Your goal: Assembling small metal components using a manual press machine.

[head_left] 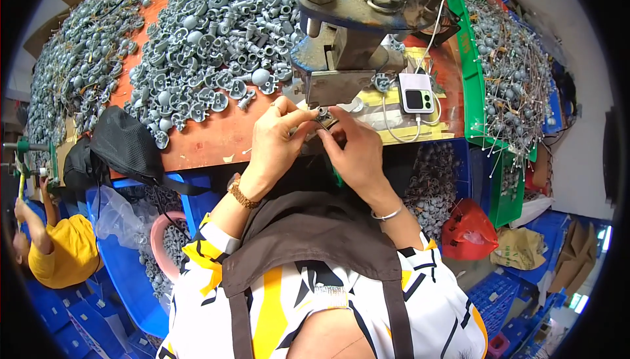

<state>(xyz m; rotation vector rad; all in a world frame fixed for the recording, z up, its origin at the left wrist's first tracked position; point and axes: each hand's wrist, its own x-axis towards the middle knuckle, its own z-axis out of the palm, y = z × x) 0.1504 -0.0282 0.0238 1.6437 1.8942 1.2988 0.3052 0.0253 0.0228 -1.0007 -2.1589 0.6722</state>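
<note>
Below the head of a bench press, both hands meet at the table's near edge. My left hand, wearing a brown bead bracelet, is closed with thumb and forefinger pinching a small grey part. From the other side my right hand, with a silver bangle on its wrist, closes its fingertips on that same part. My fingers cover most of it, so its exact shape is hidden. Left of the press, a large heap of loose grey plastic parts, domes and small tubes among them, spreads over the orange-red tabletop.
A white phone-like device with a cable lies right of the press. Beyond it stands a green tray of grey parts on wires. Blue bins, a black bag and a red plastic bag surround me. Far left, a person in yellow works.
</note>
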